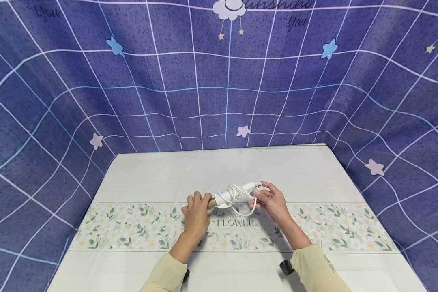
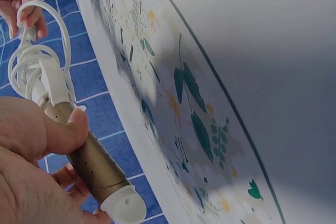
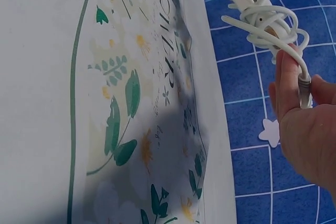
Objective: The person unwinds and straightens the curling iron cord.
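Note:
A curling iron [image 2: 100, 163] with a gold barrel, a white tip and a white handle is held up over the cloth. Its white cord [image 3: 299, 59] winds in several loops round the handle, and one loop hangs down. My left hand [image 1: 197, 215] grips the gold barrel, thumb on one side and fingers wrapped beneath. At the handle end, my right hand [image 1: 275, 205] pinches the ribbed end piece of the cord [image 3: 304, 90] between thumb and fingers. The plug itself is hidden by that hand.
Beneath both hands lies a white tablecloth [image 1: 149, 174] with a band of printed flowers and the word FLOWER. Blue curtains [image 1: 211, 101] with a white grid and stars stand round the back and sides. Dark straps [image 1: 286, 267] show near the sleeves.

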`<state>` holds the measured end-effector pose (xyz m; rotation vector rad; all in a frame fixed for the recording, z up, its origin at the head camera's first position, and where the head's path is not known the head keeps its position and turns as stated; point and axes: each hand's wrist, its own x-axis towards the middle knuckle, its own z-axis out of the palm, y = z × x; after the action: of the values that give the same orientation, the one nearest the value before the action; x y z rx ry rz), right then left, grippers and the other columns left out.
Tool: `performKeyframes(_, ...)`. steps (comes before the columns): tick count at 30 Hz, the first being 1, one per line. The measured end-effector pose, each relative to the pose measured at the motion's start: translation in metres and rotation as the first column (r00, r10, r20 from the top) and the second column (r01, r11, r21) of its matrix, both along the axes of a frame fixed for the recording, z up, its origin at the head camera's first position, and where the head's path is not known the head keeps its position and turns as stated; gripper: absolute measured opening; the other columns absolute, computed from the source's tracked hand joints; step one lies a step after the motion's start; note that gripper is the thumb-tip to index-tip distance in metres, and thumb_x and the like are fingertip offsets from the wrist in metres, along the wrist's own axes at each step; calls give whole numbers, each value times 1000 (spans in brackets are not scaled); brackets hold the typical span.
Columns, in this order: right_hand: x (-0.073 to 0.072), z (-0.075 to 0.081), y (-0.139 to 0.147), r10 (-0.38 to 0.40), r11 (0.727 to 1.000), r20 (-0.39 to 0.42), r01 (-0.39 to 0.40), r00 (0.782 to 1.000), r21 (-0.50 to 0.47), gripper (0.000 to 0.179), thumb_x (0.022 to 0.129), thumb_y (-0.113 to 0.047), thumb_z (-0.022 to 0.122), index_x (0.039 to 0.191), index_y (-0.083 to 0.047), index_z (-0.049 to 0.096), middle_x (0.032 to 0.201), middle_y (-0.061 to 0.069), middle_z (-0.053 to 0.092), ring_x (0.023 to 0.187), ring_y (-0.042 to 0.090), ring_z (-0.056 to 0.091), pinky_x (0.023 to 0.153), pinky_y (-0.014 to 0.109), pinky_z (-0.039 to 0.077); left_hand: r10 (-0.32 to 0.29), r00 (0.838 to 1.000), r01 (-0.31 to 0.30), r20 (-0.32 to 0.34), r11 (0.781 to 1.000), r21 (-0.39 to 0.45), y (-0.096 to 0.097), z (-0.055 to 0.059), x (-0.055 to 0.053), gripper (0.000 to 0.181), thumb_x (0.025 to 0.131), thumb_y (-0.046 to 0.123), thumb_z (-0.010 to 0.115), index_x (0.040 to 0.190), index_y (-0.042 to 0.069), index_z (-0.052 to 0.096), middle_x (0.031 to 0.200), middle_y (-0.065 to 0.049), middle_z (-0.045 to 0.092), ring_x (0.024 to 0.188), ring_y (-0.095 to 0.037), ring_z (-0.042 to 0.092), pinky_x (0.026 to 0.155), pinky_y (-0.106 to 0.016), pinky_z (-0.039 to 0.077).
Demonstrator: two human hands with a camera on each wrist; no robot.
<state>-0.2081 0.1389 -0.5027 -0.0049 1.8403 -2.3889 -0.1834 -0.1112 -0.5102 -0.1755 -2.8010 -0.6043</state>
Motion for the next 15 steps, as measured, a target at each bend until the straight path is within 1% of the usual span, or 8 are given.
performKeyframes(1, 0, 0, 0, -2, 1000, 4, 2, 1000, -15, 57, 94, -8, 61, 143, -6, 33, 120, 38, 51, 69, 22, 70, 73, 34, 57, -1, 1000, 1, 1, 1000, 6, 0, 0, 0, 50, 73, -1, 77, 117, 17, 59, 99, -6, 47, 95, -25, 41, 74, -47, 37)
performKeyframes(6, 2, 1, -1, -16, 1000, -10, 16, 1000, -18, 59, 93, -5, 62, 143, -7, 32, 116, 36, 55, 69, 21, 70, 75, 34, 56, 6, 1000, -6, 0, 1000, 19, 1, -1, -1, 51, 74, -1, 77, 118, 17, 59, 100, -7, 48, 96, -25, 41, 76, -49, 38)
performKeyframes(10, 1, -2, -3, -46, 999, -48, 47, 998, 16, 55, 93, -6, 62, 140, -3, 34, 107, 29, 61, 69, 21, 70, 73, 35, 57, 14, 1000, -14, 0, 1000, 18, 1, -1, -1, 49, 75, 0, 77, 118, 16, 60, 100, -7, 49, 97, -26, 42, 76, -50, 38)
performKeyframes(15, 0, -3, -6, -96, 994, -73, 99, 993, 38, 51, 93, -6, 63, 136, -5, 35, 98, 24, 64, 66, 26, 70, 71, 39, 57, 21, 1000, -20, -14, 1000, 19, 4, -2, 0, 47, 75, 1, 76, 117, 15, 61, 97, -7, 47, 94, -26, 42, 73, -49, 38)
